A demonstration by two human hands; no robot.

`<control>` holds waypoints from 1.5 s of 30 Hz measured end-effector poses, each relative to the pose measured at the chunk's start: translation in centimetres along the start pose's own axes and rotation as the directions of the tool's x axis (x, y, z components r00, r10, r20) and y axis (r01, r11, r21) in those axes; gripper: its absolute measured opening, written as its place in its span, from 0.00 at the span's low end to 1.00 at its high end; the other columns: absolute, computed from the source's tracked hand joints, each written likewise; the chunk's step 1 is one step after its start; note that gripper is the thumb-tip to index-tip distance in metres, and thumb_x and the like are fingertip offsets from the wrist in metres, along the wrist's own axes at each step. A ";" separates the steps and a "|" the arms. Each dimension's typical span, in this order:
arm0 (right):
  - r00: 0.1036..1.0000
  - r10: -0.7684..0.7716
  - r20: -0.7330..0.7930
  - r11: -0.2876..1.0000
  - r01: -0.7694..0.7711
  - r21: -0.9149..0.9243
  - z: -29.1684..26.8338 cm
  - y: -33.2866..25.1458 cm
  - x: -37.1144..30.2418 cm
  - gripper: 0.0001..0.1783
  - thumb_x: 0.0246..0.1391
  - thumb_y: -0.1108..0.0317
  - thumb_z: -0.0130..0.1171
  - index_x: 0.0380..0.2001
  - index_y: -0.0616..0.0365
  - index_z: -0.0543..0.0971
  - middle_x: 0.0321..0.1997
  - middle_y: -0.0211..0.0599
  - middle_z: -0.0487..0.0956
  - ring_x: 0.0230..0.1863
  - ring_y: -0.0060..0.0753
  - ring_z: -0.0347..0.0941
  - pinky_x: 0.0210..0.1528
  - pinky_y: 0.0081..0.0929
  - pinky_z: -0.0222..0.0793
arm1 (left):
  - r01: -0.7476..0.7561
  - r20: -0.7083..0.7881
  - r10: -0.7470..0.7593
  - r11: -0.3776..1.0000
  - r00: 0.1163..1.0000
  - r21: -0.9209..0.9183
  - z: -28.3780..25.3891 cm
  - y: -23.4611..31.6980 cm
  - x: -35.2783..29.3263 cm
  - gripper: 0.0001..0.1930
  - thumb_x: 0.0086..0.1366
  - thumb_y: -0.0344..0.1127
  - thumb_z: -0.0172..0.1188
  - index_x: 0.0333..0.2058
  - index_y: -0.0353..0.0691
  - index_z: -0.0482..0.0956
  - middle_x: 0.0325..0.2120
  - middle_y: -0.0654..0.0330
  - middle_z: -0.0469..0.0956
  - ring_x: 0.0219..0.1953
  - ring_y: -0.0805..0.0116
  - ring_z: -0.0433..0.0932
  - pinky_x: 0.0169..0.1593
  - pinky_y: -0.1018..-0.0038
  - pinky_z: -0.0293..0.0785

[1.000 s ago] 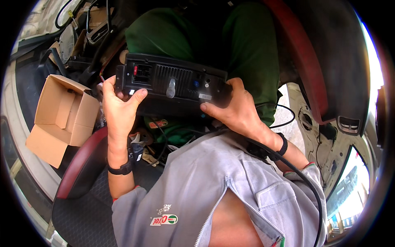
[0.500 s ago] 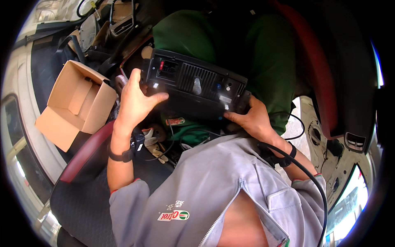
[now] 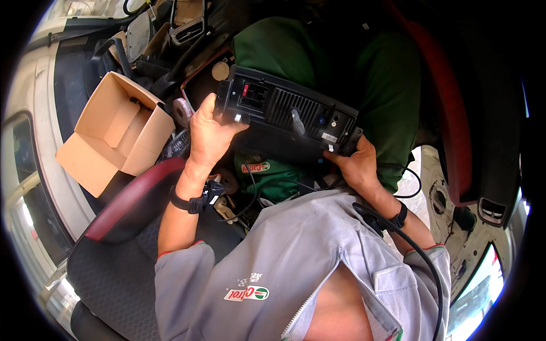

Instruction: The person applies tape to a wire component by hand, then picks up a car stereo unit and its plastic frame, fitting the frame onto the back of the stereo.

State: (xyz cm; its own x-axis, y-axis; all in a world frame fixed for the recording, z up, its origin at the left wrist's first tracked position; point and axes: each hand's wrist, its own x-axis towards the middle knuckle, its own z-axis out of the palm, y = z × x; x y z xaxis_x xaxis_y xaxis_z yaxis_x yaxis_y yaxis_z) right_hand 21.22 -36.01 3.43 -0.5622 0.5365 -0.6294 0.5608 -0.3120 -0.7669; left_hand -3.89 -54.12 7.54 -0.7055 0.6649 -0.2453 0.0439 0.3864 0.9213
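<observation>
Between my two hands is a black car stereo unit (image 3: 284,108), its back side with connector sockets, heat-sink fins and a red fuse facing up. My left hand (image 3: 211,132) grips its left end, thumb along the near edge. At the right end, my right hand (image 3: 355,163) closes round the corner with the thumb on the near edge. The unit is tilted, its left end farther off than its right, above my green-trousered legs (image 3: 387,102). Fingers under the unit are hidden.
An open cardboard box (image 3: 116,133) sits at the left beside a dark seat (image 3: 122,273) with red trim. A roll of tape (image 3: 182,112) lies by the box. Black cables (image 3: 418,250) run past my right arm. A red-and-black panel with an air vent (image 3: 491,210) stands at the right.
The stereo unit and both hands have shifted slightly to the right in view. My grip on it stays the same. The view itself has turned a little, moving the box too.
</observation>
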 end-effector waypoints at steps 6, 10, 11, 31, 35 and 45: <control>0.994 -0.085 -0.073 0.996 0.083 -0.038 0.2 0.7 0.4 0.20 0.42 0.79 0.75 0.40 0.63 0.80 0.36 0.34 0.86 0.37 0.24 0.81 0.44 0.26 0.77 | -0.026 -0.049 0.033 0.991 0.998 0.134 0.4 -0.2 -0.3 0.23 0.49 0.11 0.70 0.44 0.37 0.77 0.36 0.65 0.85 0.38 0.80 0.82 0.46 0.78 0.79; 0.967 -0.228 -0.112 0.972 0.234 0.037 0.6 0.8 0.5 0.19 0.41 0.79 0.75 0.39 0.62 0.81 0.37 0.34 0.87 0.39 0.23 0.81 0.46 0.26 0.77 | -0.039 -0.056 0.037 0.998 0.998 -0.044 0.5 -1.0 -0.4 0.21 0.52 0.14 0.70 0.45 0.37 0.79 0.38 0.65 0.86 0.39 0.79 0.82 0.45 0.78 0.79; 0.957 -0.266 -0.119 0.964 0.266 -0.012 0.7 0.8 0.5 0.19 0.41 0.81 0.74 0.39 0.62 0.81 0.37 0.33 0.87 0.39 0.23 0.81 0.46 0.25 0.77 | -0.052 -0.048 0.052 0.999 0.997 -0.004 0.2 -1.2 -0.4 0.23 0.51 0.12 0.68 0.46 0.35 0.78 0.38 0.64 0.86 0.39 0.77 0.83 0.46 0.77 0.80; 0.986 -0.134 -0.095 0.978 0.116 -0.174 -3.3 -3.1 2.3 0.31 0.52 0.43 0.71 0.32 0.65 0.77 0.26 0.41 0.78 0.29 0.31 0.72 0.34 0.31 0.69 | 0.152 0.120 -0.218 0.899 0.968 0.411 -0.7 6.1 5.6 0.18 0.63 0.43 0.71 0.32 0.39 0.71 0.27 0.72 0.61 0.32 0.80 0.58 0.36 0.79 0.57; 0.999 -0.034 -0.015 0.983 0.031 -0.182 -3.3 -4.0 3.4 0.32 0.51 0.42 0.72 0.29 0.65 0.76 0.26 0.40 0.77 0.29 0.31 0.73 0.33 0.32 0.69 | 0.258 0.202 -0.342 0.900 0.918 0.350 -1.0 6.5 5.5 0.18 0.61 0.41 0.73 0.36 0.36 0.74 0.26 0.69 0.71 0.29 0.82 0.66 0.32 0.78 0.64; 0.995 0.053 0.084 0.998 -0.050 -0.038 -3.3 -4.5 2.4 0.26 0.53 0.52 0.75 0.32 0.65 0.74 0.26 0.36 0.77 0.27 0.24 0.75 0.28 0.26 0.75 | 0.406 0.171 -0.481 0.848 0.860 0.340 -1.9 7.3 5.4 0.16 0.66 0.45 0.70 0.38 0.38 0.76 0.26 0.69 0.74 0.26 0.83 0.70 0.25 0.81 0.68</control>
State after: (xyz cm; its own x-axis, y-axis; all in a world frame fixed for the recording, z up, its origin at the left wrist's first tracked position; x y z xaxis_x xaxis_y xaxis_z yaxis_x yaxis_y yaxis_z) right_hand 19.32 -30.76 5.74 -0.5810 0.4515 -0.6772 0.6106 -0.3083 -0.7295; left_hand -8.67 -48.94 13.49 -0.5070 0.4953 -0.7055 -0.0089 0.8154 0.5789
